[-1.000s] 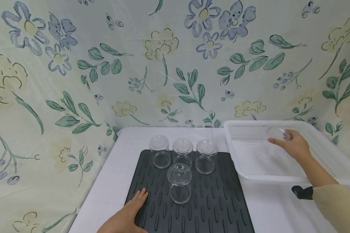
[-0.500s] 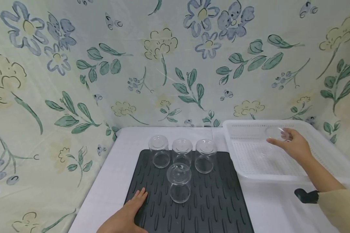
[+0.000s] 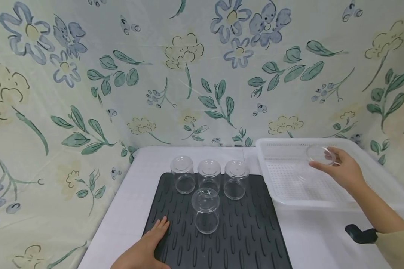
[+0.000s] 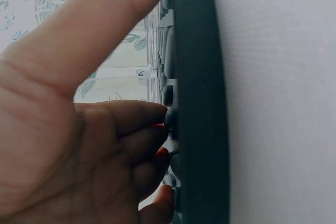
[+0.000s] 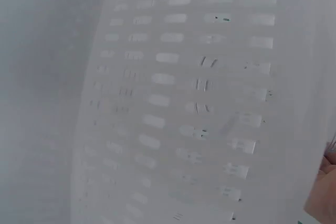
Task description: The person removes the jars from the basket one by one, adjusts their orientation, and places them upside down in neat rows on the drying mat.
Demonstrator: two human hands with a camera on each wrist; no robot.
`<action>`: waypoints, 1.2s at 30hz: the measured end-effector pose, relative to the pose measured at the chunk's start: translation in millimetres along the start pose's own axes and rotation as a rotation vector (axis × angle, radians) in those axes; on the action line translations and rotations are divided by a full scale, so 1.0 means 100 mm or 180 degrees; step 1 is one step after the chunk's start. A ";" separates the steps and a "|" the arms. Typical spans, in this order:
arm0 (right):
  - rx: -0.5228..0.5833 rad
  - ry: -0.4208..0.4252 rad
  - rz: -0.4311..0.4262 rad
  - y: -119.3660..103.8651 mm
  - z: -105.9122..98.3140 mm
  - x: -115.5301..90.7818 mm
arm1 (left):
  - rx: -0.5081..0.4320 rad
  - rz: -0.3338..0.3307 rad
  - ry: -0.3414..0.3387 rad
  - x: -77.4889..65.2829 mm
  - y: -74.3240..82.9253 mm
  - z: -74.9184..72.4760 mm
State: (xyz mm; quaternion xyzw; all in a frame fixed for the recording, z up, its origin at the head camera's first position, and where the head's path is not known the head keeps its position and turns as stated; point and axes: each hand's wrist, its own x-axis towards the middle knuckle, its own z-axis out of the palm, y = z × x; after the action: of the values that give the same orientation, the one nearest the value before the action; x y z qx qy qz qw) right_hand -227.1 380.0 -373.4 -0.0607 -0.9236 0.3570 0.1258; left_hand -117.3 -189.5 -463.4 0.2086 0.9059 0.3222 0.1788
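Observation:
My right hand [image 3: 346, 168] holds a clear glass tumbler [image 3: 318, 156] between thumb and fingers, over the white perforated basket [image 3: 306, 205]. In the right wrist view, the basket wall [image 5: 299, 103] hides most of that hand [image 5: 323, 198], and the tumbler cannot be made out. On the left edge of the black ridged mat [image 3: 249, 231] rests my left hand [image 3: 143, 246]. Its extended fingers [image 4: 142, 116] touch the ridges in the left wrist view. Three tumblers stand in a back row on the mat: left [image 3: 183, 175], middle [image 3: 209, 173], right [image 3: 236, 179]. Another tumbler [image 3: 206, 215] stands before them, seemingly upside down like the rest.
White cloth covers the table [image 3: 121, 209] under mat and basket. Behind rises a floral curtain [image 3: 175, 112]. A black strap end [image 3: 361, 234] sticks out beside the right sleeve [image 3: 397, 246], in front of the basket.
My right forearm and sleeve have shifted right and toward me, while the hand keeps holding the tumbler over the basket, tilting it slightly. The left hand and the tumblers on the mat stay put.

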 end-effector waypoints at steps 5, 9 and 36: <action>0.0049 0.0016 -0.0043 -0.07 -0.02 -0.08 | -0.0006 -0.0024 -0.0004 0.00 0.01 0.00; 0.0154 0.0002 -0.0131 -0.11 -0.06 -0.12 | -0.0012 -0.0055 0.0006 0.00 0.02 0.00; 0.0293 0.0270 -0.0641 -0.58 -0.15 -0.54 | 0.0029 -0.0015 0.0008 0.02 -0.03 0.01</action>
State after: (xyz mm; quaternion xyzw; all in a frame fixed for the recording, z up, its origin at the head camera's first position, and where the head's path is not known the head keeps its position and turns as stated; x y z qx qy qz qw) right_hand -172.1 335.5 -333.8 0.0233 -0.9015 0.3818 0.2027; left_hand -118.8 -190.0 -466.7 0.2068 0.9082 0.3178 0.1775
